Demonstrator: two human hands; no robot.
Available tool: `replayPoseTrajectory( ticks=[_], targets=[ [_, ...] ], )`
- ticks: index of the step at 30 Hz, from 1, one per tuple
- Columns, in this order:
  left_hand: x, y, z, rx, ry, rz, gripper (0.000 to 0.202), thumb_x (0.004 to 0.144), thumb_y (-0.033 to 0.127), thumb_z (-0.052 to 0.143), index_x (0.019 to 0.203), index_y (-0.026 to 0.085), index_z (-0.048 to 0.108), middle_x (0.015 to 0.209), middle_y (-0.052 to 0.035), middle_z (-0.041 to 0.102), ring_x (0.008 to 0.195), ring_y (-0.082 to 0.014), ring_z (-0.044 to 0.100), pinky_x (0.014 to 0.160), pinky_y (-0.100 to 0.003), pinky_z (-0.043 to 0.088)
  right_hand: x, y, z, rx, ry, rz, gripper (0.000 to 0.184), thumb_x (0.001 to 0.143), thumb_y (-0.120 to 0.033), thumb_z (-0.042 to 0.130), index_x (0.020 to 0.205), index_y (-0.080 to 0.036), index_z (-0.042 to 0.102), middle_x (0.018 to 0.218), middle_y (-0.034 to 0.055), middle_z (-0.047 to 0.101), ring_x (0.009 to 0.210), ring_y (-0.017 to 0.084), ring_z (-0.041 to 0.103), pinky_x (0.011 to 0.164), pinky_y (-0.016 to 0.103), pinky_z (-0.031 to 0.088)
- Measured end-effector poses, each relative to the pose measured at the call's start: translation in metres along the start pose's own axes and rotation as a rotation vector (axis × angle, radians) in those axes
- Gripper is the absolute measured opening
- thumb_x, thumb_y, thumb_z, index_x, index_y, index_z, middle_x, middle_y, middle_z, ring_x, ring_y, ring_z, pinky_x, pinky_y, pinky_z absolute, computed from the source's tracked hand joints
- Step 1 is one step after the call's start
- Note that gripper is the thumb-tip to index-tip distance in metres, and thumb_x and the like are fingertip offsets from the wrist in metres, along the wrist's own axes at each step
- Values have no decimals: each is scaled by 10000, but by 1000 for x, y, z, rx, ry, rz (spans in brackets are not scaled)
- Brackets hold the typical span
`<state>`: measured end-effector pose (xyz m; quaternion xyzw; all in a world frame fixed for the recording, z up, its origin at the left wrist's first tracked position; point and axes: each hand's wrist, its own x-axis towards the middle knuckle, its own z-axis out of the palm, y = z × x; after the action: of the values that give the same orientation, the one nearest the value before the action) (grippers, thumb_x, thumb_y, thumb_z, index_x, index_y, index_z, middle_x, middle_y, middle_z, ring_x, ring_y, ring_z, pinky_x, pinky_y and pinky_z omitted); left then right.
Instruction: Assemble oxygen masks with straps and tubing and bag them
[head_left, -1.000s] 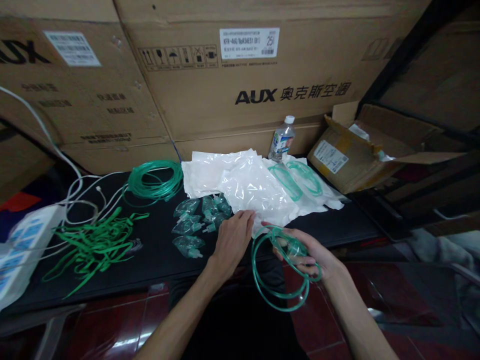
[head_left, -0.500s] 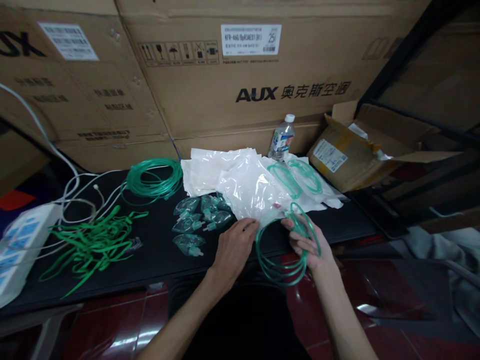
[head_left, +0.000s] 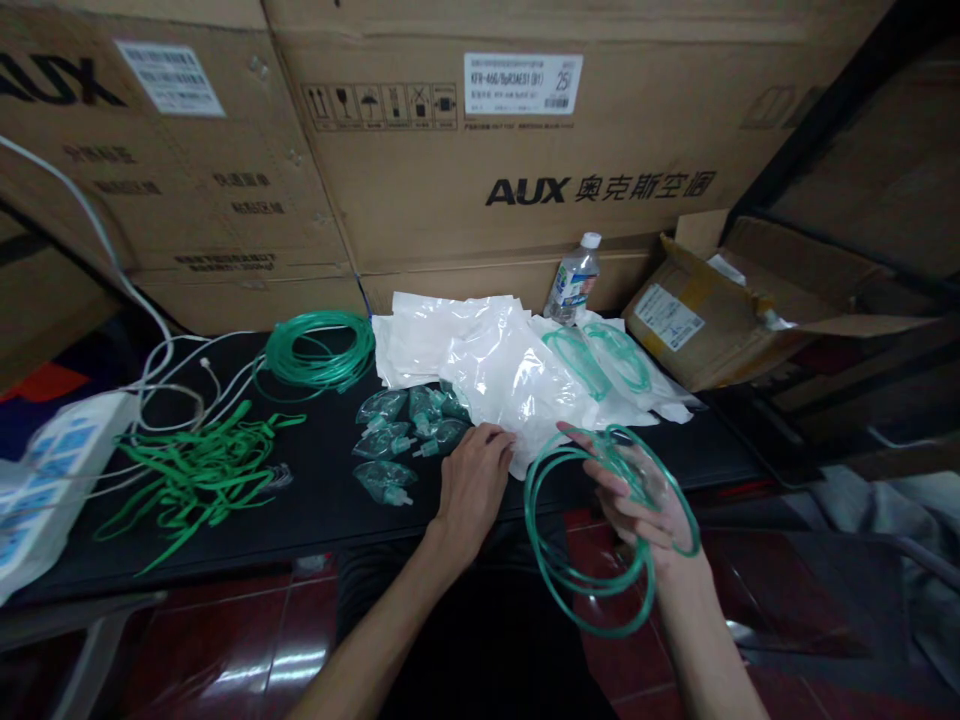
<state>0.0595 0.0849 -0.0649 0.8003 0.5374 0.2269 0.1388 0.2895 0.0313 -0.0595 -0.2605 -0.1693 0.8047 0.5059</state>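
Note:
My right hand [head_left: 645, 510] grips a loose coil of green tubing [head_left: 553, 575], raised over the front edge of the black bench [head_left: 322, 530]; some clear plastic shows among the loops at the palm. My left hand [head_left: 474, 490] has its fingers curled together at the lower left edge of a glossy white plastic bag [head_left: 487, 365]. Just left of that hand lie several clear green-tinted face masks [head_left: 384, 482]. Farther back on the right, two packed coils of green tubing [head_left: 619, 358] rest on white packaging.
A bundle of green straps [head_left: 199, 480], a larger tubing coil [head_left: 319, 350] and a white power strip [head_left: 67, 470] with cables occupy the left side. Behind stand a plastic bottle [head_left: 574, 280], an opened carton [head_left: 690, 315] and large cardboard boxes [head_left: 420, 210].
My right hand has drawn the tubing coil away from the bag, toward me and to the right, and its loops hang wider. My left hand stays near the bag's edge. The view has shifted slightly.

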Motion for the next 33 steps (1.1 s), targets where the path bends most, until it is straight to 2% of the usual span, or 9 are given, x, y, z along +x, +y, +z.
replayPoseTrajectory(
  ticks=[4,9,14,18,21,26,29,33],
  targets=[
    [1,3,0,16,-20,-15,187,1009,209,627,1132,264,757,1212,-4,743,1119,-196,676,904,-299,578,-4,1,-2,-29,-23,16,530,1047,-476,358,1463,-187,514,696,-101,545,327,-16,-77,206,43,29],
    [5,10,-5,49,-37,-26,240,937,269,736,1175,231,733,1195,-37,733,1130,-241,662,803,-320,593,21,1,-12,-75,-70,34,545,1017,-517,395,1420,-183,548,614,-105,543,293,-13,-57,184,66,42],
    [10,8,-7,66,-48,-18,267,911,313,774,1168,255,737,1158,-30,734,1104,-228,663,839,-308,570,29,1,-19,-126,-108,122,593,986,-537,476,1388,-112,574,558,-81,571,261,-13,9,176,82,126],
    [12,7,-6,81,-42,-26,151,1003,297,648,1065,254,778,1071,-37,748,1039,-224,675,797,-307,553,24,-5,-19,-149,-86,182,528,962,-513,544,1264,-92,641,583,-52,610,271,-28,14,187,83,130],
    [12,8,-6,85,-41,-27,279,1057,315,544,976,229,796,1013,-53,756,990,-229,685,763,-316,543,22,-11,-15,-149,-45,175,497,971,-502,502,1253,-120,645,617,-52,608,295,-26,-2,205,79,67],
    [11,9,-7,72,-27,-17,345,1075,358,503,965,222,800,991,-54,768,962,-219,696,774,-309,538,28,-10,-6,-118,39,101,412,979,-404,501,1281,-153,623,678,-76,551,334,-11,-2,232,75,12],
    [11,8,-9,65,-14,-31,376,1082,364,486,934,212,797,958,-51,775,946,-215,710,773,-301,537,31,-5,-1,-96,82,46,316,963,-321,550,1231,-180,636,717,-73,558,346,-13,15,235,57,64],
    [10,7,-12,49,-22,-33,380,1087,362,471,947,216,792,948,-46,779,922,-208,729,746,-286,536,34,-3,1,-90,150,-38,209,961,-273,545,1100,-162,654,761,-35,618,318,-10,130,233,71,238]
  ],
)
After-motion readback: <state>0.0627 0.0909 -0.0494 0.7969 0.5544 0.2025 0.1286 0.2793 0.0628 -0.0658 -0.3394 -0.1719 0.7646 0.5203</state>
